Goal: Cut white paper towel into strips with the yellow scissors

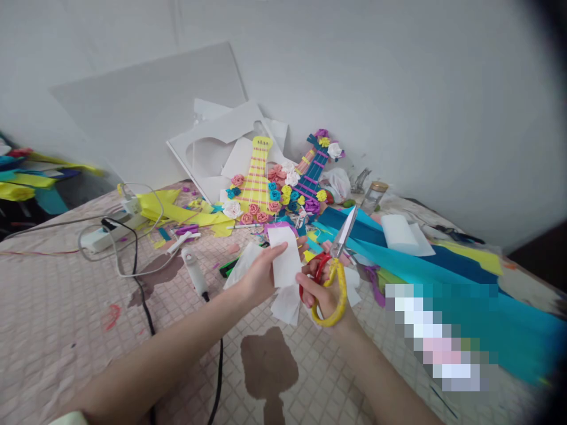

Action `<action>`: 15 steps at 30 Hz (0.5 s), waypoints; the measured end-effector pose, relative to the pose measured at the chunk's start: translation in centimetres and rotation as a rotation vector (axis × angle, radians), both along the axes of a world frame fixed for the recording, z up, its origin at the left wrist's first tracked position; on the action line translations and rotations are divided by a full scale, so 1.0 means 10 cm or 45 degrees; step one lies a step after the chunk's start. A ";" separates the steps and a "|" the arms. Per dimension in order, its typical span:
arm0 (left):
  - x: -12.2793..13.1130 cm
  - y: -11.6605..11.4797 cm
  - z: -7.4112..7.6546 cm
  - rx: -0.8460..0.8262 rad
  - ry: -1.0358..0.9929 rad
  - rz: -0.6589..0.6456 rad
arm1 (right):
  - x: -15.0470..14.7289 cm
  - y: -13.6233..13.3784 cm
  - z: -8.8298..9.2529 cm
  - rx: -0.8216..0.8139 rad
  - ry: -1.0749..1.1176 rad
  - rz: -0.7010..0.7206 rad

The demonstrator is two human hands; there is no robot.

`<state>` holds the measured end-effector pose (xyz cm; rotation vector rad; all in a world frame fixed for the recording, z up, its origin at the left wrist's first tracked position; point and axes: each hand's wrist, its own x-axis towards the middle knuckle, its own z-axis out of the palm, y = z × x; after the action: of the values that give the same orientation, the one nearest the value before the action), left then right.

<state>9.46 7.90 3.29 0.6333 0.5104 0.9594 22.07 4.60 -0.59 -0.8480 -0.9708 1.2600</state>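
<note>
My left hand (262, 273) pinches a small white strip of paper (284, 260) in front of me, above the table. Scissors (337, 265) with one red and one yellow handle hang on my right hand (322, 298), their blades pointing up and away from the paper. The fingertips of that hand come close to the strip's lower right edge; whether they touch it I cannot tell. Below lie more white paper pieces (286, 308). Behind the hands stand a yellow guitar-shaped craft (259, 177) and a blue one (315, 171), both trimmed with paper roses.
A hot glue gun (195, 274) with a black cord lies left of my hands, near a power strip (110, 233). Blue crepe paper (443, 271) spreads across the right side. A glass jar (374, 196) and a white paper roll (398, 232) are farther back. White boards (150, 112) lean on the wall.
</note>
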 end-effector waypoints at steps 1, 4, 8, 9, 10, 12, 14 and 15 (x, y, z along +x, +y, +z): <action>0.02 -0.03 -0.01 0.007 0.010 0.022 | 0.00 0.00 0.00 -0.006 0.000 -0.018; 0.03 -0.06 0.02 0.043 -0.016 0.086 | -0.01 0.00 -0.01 -0.049 -0.034 -0.017; -0.05 0.02 0.10 0.147 -0.107 0.147 | -0.05 -0.04 -0.04 -0.096 -0.183 0.025; -0.07 0.04 0.13 0.168 -0.129 0.159 | -0.07 -0.06 -0.05 -0.105 -0.214 0.043; -0.09 0.06 0.15 0.185 -0.145 0.173 | -0.09 -0.08 -0.05 -0.118 -0.236 0.067; -0.13 0.07 0.20 0.203 -0.159 0.197 | -0.12 -0.12 -0.07 -0.139 -0.257 0.124; -0.16 0.07 0.25 0.223 -0.165 0.221 | -0.14 -0.16 -0.09 -0.145 -0.269 0.170; -0.17 0.07 0.27 0.228 -0.167 0.234 | -0.15 -0.18 -0.10 -0.152 -0.266 0.190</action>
<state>7.80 8.58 6.02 0.6867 0.3729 1.2215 20.58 2.81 -1.58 -1.0308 -1.1516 1.3871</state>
